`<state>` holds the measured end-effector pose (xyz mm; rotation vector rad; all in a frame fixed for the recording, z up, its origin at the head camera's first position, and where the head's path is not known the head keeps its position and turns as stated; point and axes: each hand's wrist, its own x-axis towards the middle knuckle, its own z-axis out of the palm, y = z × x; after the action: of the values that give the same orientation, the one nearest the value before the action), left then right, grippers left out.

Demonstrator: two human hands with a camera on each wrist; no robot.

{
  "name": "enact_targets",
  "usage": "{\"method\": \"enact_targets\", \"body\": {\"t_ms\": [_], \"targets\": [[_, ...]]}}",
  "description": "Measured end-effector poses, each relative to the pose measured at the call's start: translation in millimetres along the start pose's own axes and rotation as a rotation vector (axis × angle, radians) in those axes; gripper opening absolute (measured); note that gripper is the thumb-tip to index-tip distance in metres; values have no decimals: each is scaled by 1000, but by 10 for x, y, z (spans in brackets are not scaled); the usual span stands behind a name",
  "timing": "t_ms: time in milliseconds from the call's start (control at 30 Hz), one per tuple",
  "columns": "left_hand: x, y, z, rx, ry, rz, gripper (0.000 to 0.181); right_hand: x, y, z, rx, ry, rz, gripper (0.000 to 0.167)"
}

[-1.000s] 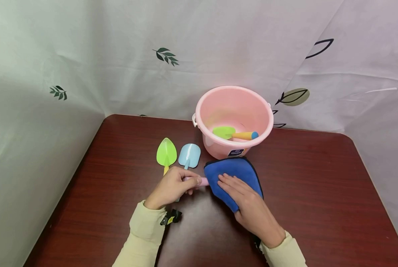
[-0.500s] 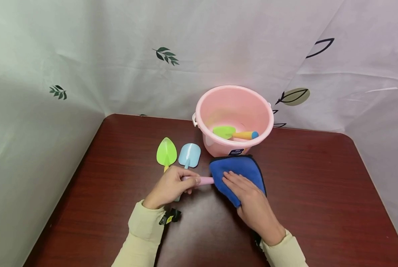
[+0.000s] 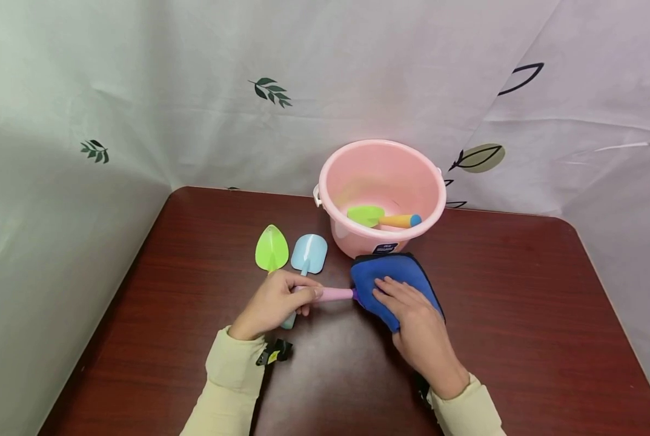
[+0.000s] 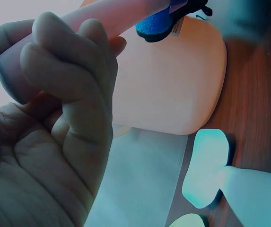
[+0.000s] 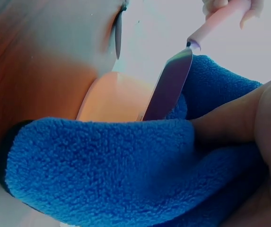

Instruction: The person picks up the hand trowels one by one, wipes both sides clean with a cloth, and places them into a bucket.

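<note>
My left hand [image 3: 272,303] grips the pink handle [image 3: 332,294] of a small toy spade. The spade's purple blade [image 5: 170,87] shows in the right wrist view, partly wrapped in a folded blue cloth [image 3: 381,275] with black edging. My right hand [image 3: 414,318] pinches that cloth about the blade, fingers on top and thumb tucked into the fold below. In the head view the cloth hides most of the blade. A light blue spade [image 3: 309,254] lies on the table by my left hand, and beside it a green pointed trowel [image 3: 272,248], its handle mostly hidden.
Just behind the cloth stands a pink bucket [image 3: 352,239] with a white handle lug. Inside it lies a green trowel with an orange, blue-tipped handle [image 3: 398,221]. White patterned fabric [image 3: 205,121] hangs along the back and sides of the dark red table [image 3: 521,303].
The cloth and my right hand have slid rightward along the spade, baring more of the pink handle and a bit of purple neck. My left hand has shifted slightly left.
</note>
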<state>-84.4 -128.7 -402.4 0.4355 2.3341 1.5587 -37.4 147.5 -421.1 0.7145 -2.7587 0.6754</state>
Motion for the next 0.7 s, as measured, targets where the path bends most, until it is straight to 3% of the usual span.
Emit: {"method": "enact_targets", "body": {"t_ms": [467,700], "targets": [[-30,-23,-84,-54,50,-24,14,-21,90,-51,-12,93,4,68],[-49,-35,-147,-112,78,-76,15,-28,121,-88,7,179,7,67]]}}
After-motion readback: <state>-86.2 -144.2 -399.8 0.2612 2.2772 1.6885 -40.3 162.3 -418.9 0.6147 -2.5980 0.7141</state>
